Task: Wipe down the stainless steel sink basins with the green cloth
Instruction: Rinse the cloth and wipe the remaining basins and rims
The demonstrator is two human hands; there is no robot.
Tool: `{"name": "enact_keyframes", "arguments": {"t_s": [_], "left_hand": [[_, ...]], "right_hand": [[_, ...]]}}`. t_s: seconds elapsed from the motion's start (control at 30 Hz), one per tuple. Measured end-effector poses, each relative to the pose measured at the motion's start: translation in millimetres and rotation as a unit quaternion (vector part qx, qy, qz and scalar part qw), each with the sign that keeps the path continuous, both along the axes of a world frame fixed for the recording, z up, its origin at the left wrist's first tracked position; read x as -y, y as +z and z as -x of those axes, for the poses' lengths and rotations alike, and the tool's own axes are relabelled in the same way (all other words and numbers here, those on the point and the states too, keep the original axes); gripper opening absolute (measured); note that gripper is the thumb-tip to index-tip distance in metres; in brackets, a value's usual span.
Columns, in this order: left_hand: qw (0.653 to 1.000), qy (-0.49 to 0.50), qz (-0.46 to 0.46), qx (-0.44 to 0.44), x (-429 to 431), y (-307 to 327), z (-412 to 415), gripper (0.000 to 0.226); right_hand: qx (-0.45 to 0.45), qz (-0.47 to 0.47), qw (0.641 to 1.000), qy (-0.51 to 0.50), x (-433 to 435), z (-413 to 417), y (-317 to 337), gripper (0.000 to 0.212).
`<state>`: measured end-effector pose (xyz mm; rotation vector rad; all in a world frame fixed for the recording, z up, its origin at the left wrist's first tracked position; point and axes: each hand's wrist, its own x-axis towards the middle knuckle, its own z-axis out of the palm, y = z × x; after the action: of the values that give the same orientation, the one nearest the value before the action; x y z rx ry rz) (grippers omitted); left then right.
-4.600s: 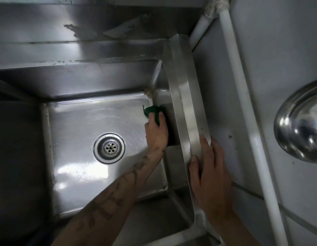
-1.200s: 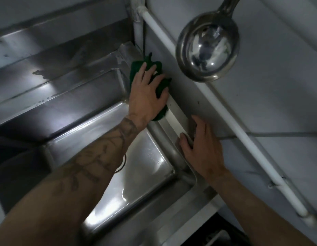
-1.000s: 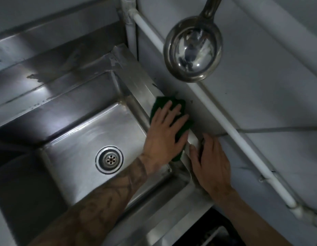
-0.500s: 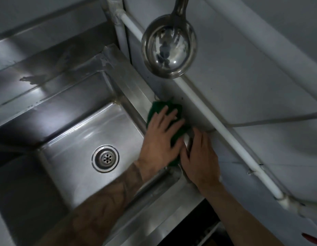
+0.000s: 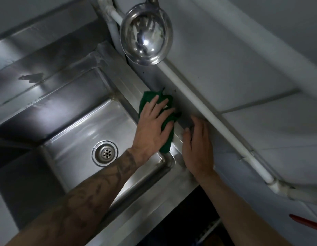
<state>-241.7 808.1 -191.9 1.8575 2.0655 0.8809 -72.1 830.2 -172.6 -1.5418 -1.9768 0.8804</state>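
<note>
Sink basin (image 5: 79,125), rectangular stainless steel, fills frame left and centre; its right rim (image 5: 122,75) runs diagonally beside a white wall pipe (image 5: 198,103), below a round steel ladle (image 5: 146,36). At centre the left hand (image 5: 152,128) presses flat, fingers spread, on the crumpled green cloth (image 5: 148,99), lying lengthwise on that rim. The right hand (image 5: 198,148), fingers loosely straight, empty, rests just lower right, blocking a downward stroke, I judge.

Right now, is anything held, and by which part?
Nothing is gripped: the left hand presses the cloth flat at its middle; the right hand rests on the rim.
</note>
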Motion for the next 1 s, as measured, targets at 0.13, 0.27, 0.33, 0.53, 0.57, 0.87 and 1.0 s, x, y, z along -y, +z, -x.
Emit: {"name": "enact_keyframes", "arguments": {"t_s": [0.13, 0.27, 0.33, 0.53, 0.57, 0.87, 1.0], "left_hand": [[0.99, -0.136, 0.032, 0.02, 37.1, 8.1, -48.4, 0.042], [0.968, -0.251, 0.032, -0.006, 51.9, 6.7, -74.6, 0.042], [0.959, -0.279, 0.026, -0.039, 46.4, 7.0, -63.8, 0.044], [0.981, -0.166, 0.059, -0.083, 21.3, 12.6, -26.3, 0.05], [0.985, -0.143, 0.066, -0.076, 17.9, 13.8, -24.2, 0.05], [0.968, -0.243, 0.058, -0.012, 46.2, 17.1, -96.0, 0.046], [0.987, -0.148, 0.066, 0.018, 75.0, 35.9, -74.5, 0.067]], "right_hand": [[-0.049, 0.008, 0.999, 0.021, 6.5, -19.5, 9.3, 0.046], [-0.02, -0.005, 0.999, 0.047, 20.7, -50.9, 7.8, 0.044], [-0.003, -0.005, 0.999, 0.045, 28.2, -65.3, 4.7, 0.045], [-0.003, 0.025, 0.999, 0.036, 42.8, -83.8, 6.7, 0.052], [0.001, 0.029, 0.999, 0.042, 43.4, -84.2, 6.3, 0.052], [-0.033, 0.015, 0.999, 0.025, 44.0, -74.0, 18.1, 0.05], [0.002, -0.035, 0.996, 0.077, 31.2, -67.0, 22.6, 0.049]]}}
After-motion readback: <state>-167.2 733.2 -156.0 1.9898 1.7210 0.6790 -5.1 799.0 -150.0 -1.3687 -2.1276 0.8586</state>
